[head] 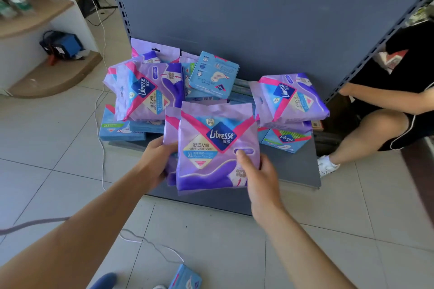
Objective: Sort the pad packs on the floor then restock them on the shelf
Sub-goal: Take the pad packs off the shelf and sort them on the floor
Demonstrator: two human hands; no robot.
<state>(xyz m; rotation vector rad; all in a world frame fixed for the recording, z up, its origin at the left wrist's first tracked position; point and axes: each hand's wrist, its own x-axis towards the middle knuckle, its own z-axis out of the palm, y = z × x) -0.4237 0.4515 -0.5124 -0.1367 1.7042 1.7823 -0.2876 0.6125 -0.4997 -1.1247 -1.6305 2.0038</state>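
Note:
A purple Libresse pad pack [211, 145] stands upright above the grey bottom shelf [291, 166], with a second purple pack [170, 124] right behind it. My left hand [156, 159] grips their left edge. My right hand [257, 171] holds the front pack's lower right corner, thumb on its face. More purple packs lie on the shelf at the left [148, 91] and right [291, 98]. Blue pad packs [215, 74] are heaped between and under them. One blue pack [185, 277] lies on the floor by my feet.
The shelf's grey back panel [258, 12] rises behind the heap. Another person [387, 110] crouches at the right beside the shelf upright. White cables [98, 110] run over the tiled floor at left. A wooden corner stand [54, 73] with a blue device is at the far left.

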